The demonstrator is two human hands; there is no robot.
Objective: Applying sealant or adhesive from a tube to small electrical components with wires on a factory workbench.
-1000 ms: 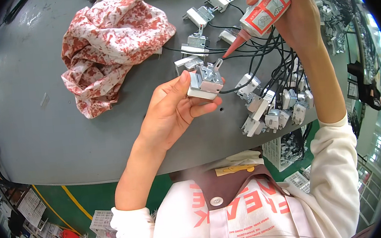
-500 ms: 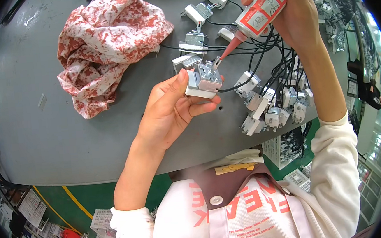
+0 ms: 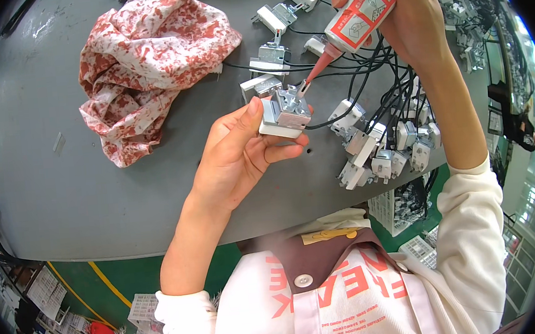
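Observation:
My left hand (image 3: 228, 154) grips a small boxy part (image 3: 287, 115) with a white plastic base, a silver metal housing and a black cable. An upright metal prong shows on top of the housing. From above right, my right hand (image 3: 418, 30) holds a squeeze bottle (image 3: 361, 20), white with red printing, tipped downward. Its tapered red nozzle (image 3: 323, 65) meets the prong at the tip; whether anything flows out is too small to tell. Just beyond my left hand lie several similar parts (image 3: 270, 57) in a row, joined to black cables.
A crumpled red-and-white cloth (image 3: 156, 56) lies left on the grey table (image 3: 61, 204). Right of my left hand sits a cluster of cabled parts (image 3: 367, 142). More parts heap up at the far right (image 3: 468, 22). Below the table's edge stands a white basket (image 3: 383, 214) of parts.
The bottle has come slightly down and left, and its nozzle tip now sits lower against the prong. My left hand and the part have barely moved.

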